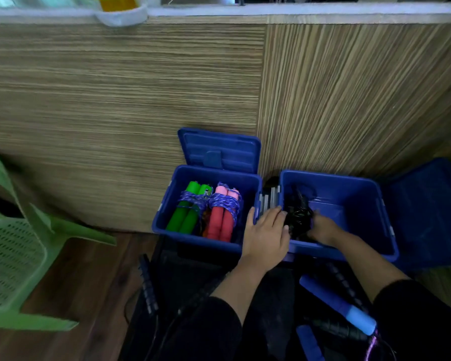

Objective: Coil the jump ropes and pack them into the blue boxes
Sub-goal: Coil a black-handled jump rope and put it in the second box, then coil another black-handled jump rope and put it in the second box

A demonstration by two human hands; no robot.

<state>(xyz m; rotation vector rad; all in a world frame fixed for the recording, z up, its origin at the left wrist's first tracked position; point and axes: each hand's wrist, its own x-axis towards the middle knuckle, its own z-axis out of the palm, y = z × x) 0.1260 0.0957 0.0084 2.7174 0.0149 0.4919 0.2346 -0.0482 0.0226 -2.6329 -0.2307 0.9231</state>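
Observation:
Two open blue boxes stand side by side against a wooden counter front. The left box (164, 217) holds a green-handled rope bundle (186, 211) and a red-handled bundle (223, 217), each wrapped in blue cord. Inside the right box (362, 201) lies a coiled black jump rope (297, 213). My left hand (267, 234) rests flat on that box's near left rim, fingers touching the black coil. My right hand (322, 227) reaches into the box and grips the coil. On my lap lie a blue-handled rope (336, 303) and black handles (147, 285).
The left box's lid (219, 151) stands up against the counter. The right box's lid (427, 212) hangs open to the right. A green plastic chair (16, 246) stands at the left on the dark wooden floor.

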